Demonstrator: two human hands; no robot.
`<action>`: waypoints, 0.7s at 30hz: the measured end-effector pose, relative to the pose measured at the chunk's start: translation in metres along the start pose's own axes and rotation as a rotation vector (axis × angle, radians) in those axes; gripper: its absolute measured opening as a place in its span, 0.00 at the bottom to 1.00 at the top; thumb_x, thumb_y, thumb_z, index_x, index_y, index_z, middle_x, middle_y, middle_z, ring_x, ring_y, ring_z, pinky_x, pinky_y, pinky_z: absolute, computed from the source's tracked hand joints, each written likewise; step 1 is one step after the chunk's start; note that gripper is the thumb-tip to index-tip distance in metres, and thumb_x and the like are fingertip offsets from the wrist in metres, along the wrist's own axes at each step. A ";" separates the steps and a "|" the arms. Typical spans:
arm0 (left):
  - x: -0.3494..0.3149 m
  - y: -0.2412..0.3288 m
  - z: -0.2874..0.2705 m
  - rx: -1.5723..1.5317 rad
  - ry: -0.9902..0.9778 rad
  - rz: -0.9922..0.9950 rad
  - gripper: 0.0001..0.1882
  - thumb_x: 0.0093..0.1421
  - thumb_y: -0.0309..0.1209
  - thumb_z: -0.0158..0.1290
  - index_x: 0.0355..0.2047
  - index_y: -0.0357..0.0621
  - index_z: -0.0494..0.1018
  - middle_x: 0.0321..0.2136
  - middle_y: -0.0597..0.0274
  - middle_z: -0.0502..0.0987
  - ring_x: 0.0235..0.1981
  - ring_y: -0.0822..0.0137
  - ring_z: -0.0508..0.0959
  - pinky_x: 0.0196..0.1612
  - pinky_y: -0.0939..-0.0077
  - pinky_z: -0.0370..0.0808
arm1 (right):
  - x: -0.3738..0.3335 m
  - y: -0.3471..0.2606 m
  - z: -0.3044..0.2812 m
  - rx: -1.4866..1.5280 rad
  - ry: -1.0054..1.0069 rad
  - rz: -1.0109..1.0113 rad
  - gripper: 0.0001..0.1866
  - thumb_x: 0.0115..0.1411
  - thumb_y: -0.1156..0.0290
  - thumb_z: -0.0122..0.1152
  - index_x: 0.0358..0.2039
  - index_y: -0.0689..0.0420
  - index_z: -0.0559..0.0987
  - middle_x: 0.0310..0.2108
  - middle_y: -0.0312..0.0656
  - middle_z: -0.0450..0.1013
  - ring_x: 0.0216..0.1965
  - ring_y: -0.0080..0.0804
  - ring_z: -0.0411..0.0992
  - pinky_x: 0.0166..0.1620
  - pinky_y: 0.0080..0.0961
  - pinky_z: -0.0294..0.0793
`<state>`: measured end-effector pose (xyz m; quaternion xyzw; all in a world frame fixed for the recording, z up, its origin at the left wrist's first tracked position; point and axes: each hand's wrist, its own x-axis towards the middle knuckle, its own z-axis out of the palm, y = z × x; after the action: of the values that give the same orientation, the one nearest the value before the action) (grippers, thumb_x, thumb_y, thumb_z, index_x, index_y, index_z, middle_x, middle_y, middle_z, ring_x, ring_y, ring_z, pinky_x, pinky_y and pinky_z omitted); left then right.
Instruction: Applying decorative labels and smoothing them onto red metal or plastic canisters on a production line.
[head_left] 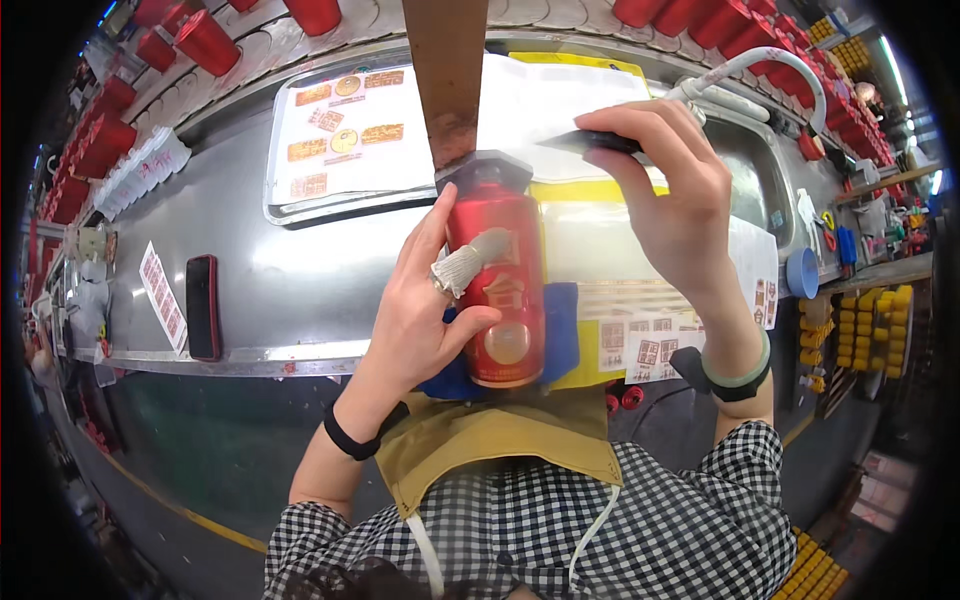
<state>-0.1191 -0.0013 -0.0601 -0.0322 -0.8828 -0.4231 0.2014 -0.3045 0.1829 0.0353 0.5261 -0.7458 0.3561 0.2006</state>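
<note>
In front of me lies a red bottle [510,235] with gold markings and a dark faceted cap [497,172]. Its cap end points away from me, close to an upright brown bar [447,90]. My left hand [425,290] is wrapped along the bottle's left side, a white wrap on one finger. The base end rests over a blue pad [562,320]. Raised at the right, my right hand [670,185] pinches a dark, slim, pointed tool [605,142] between thumb and fingers. The tool is apart from the bottle, above white sheets; its exact kind is unclear.
Label sheets [345,140] lie on a metal tray [285,212] at the back left. On the left are a phone [203,305] and a label strip [163,295]. A sink [765,170] with a curved white faucet [770,60] stands right. Red bottles line the conveyor behind.
</note>
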 end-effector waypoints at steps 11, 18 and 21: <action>0.018 -0.018 -0.006 0.070 -0.026 0.119 0.29 0.56 0.44 0.67 0.52 0.36 0.80 0.63 0.41 0.69 0.56 0.45 0.77 0.53 0.57 0.80 | 0.005 0.001 -0.004 0.094 0.066 0.091 0.14 0.55 0.81 0.70 0.42 0.58 0.84 0.37 0.43 0.80 0.37 0.41 0.78 0.40 0.32 0.77; 0.005 -0.023 -0.003 -0.114 0.150 0.070 0.18 0.67 0.33 0.58 0.50 0.30 0.79 0.59 0.42 0.76 0.53 0.50 0.81 0.54 0.61 0.78 | -0.021 -0.005 0.029 -0.039 -0.113 -0.204 0.12 0.50 0.72 0.68 0.38 0.48 0.85 0.35 0.31 0.79 0.32 0.31 0.70 0.40 0.29 0.67; -0.004 -0.029 -0.002 -0.253 0.206 -0.001 0.21 0.74 0.35 0.46 0.52 0.27 0.78 0.57 0.42 0.78 0.57 0.51 0.79 0.57 0.61 0.77 | -0.049 -0.044 0.043 0.049 -0.143 -0.348 0.13 0.46 0.67 0.64 0.35 0.48 0.83 0.32 0.30 0.71 0.32 0.31 0.67 0.38 0.29 0.71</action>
<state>-0.1218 -0.0207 -0.0821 -0.0133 -0.7973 -0.5319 0.2850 -0.2424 0.1739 -0.0118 0.6759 -0.6468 0.2959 0.1928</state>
